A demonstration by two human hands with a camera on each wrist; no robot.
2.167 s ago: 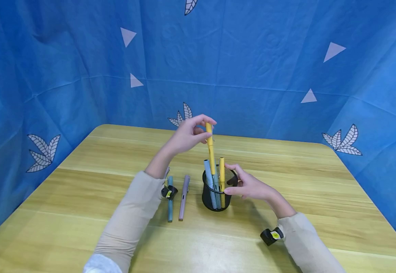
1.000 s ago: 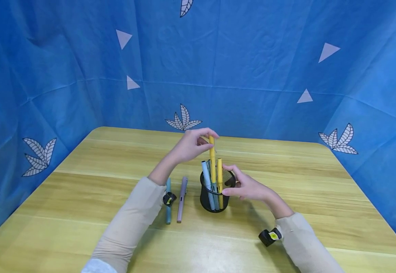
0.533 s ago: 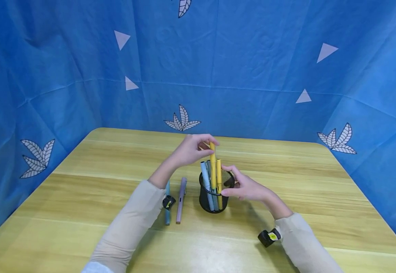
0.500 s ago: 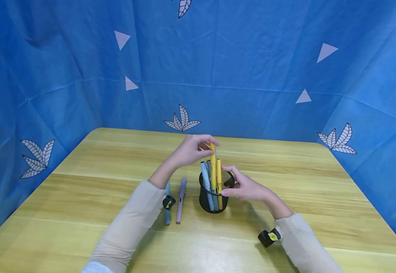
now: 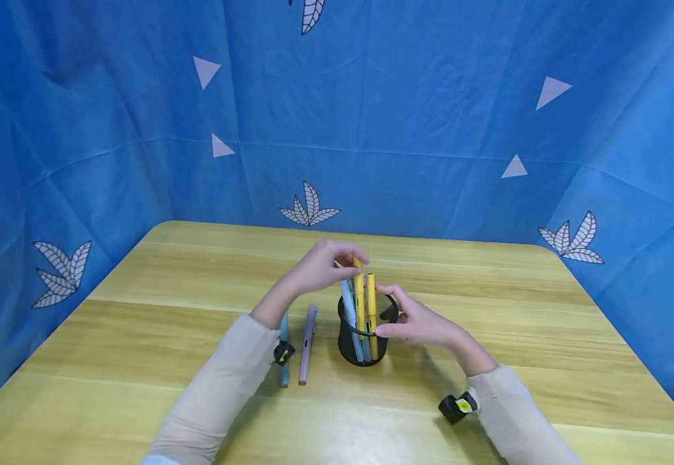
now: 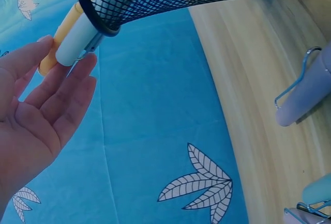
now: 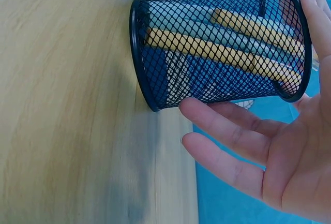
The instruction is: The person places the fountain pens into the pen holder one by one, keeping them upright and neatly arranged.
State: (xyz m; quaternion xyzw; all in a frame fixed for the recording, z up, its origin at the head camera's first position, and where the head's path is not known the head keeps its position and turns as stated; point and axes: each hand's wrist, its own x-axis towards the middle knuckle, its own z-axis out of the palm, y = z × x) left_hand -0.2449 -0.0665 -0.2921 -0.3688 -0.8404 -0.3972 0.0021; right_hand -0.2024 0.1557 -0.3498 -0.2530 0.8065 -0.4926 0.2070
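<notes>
A black mesh pen holder (image 5: 346, 349) stands upright on the table with several pens in it. My left hand (image 5: 321, 268) pinches the top of a yellow pen (image 5: 359, 298), whose lower end is inside the holder. A second yellow pen (image 5: 371, 298) and a light blue pen (image 5: 348, 302) lean beside it. In the right wrist view, the held pen's lower end shows through the mesh, above the holder's base. My right hand (image 5: 421, 321) grips the holder's rim from the right between thumb and index finger, its other fingers (image 7: 227, 175) extended loosely beside the wall.
On the wooden table (image 5: 488, 290), left of the holder, lie a lilac pen (image 5: 306, 349) and a teal pen (image 5: 284, 374), the latter partly hidden by my left wrist's camera. Another lilac clip end (image 6: 295, 217) shows in the left wrist view. A blue curtain (image 5: 418, 116) surrounds the table.
My left hand has come down with the yellow pen, so more of it now sits inside the holder. The right hand stays at the rim, and the head view has shifted slightly.
</notes>
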